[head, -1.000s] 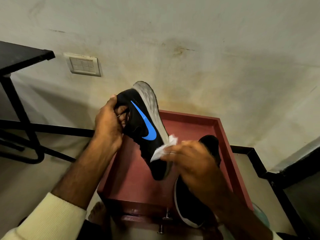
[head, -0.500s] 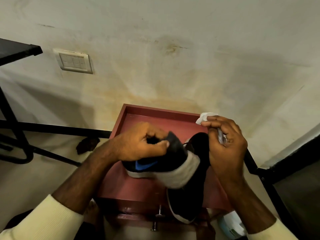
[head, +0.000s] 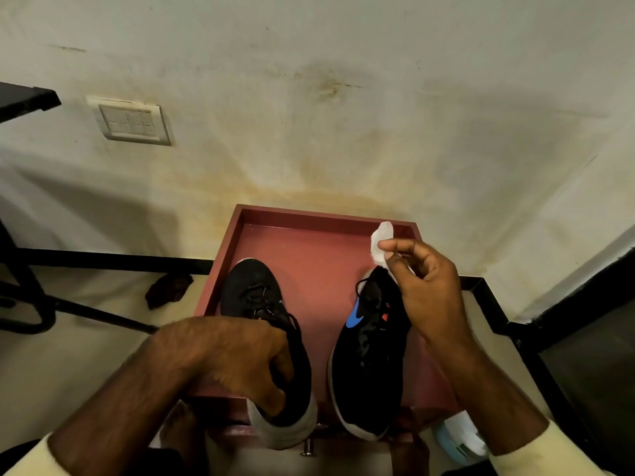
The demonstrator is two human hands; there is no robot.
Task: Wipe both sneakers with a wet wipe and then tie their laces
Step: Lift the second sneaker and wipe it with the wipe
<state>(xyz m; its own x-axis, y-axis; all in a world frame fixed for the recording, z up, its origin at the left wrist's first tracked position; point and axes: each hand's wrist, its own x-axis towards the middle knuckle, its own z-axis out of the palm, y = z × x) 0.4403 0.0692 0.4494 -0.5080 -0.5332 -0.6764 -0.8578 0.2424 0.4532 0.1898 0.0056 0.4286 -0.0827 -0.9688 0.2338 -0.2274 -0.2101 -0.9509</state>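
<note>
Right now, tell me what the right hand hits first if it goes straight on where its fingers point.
Probably the far rim of the red tray: the right hand, pinching the wet wipe, points away and left. Held higher, it would reach the wall instead; depth unclear.

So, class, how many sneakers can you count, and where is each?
2. The left sneaker sits on the red tray's left side, its heel gripped by the left hand. The right sneaker lies beside it, partly behind the right hand pinching the wipe.
</note>
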